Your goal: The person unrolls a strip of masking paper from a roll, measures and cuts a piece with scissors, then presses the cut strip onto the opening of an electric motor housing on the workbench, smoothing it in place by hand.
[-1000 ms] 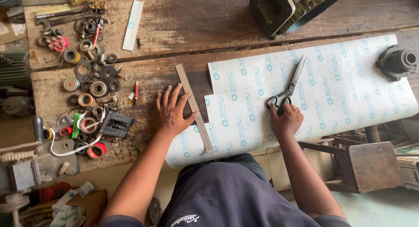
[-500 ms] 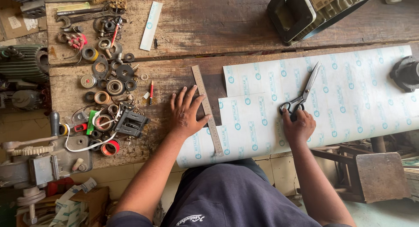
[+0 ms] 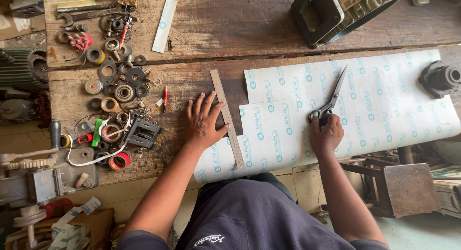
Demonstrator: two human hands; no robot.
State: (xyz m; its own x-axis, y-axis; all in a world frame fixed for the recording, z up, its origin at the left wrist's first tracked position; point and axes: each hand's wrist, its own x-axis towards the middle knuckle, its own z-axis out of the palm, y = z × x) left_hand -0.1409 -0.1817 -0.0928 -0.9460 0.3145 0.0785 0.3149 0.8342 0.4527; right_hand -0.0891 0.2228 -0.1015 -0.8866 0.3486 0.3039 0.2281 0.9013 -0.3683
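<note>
Old wooden boards make up our workbench [image 3: 269, 24], and it is scratched and dusty. On it lies a big white sheet [image 3: 384, 106] with small blue marks all over. The sheet hangs a little over the near edge of the bench.

Our right hand [image 3: 325, 134] is closed around the handles of the scissors [image 3: 329, 102]. The fingers are curled tight on the loops. The blades lie on top of the sheet and look shut, or almost shut. The scissors are long and thin. They point away from us and lean a bit to the right, so the tips are far from our body and the handles are close.

Our left hand [image 3: 204, 121] lies flat with the fingers spread wide. It holds nothing. It rests on the wood, right at the left edge of the sheet. Its thumb touches a long metal ruler [image 3: 227, 119]. The ruler runs from far to near, along the left side of the sheet, and its near end lies on the sheet.

The ruler is beside the left hand, and the scissors are well apart from it, over on the right.

To the left of us sits a pile of metal rings and small parts [image 3: 117, 91]. A dark machine box [image 3: 341, 12] stands at the far side.
</note>
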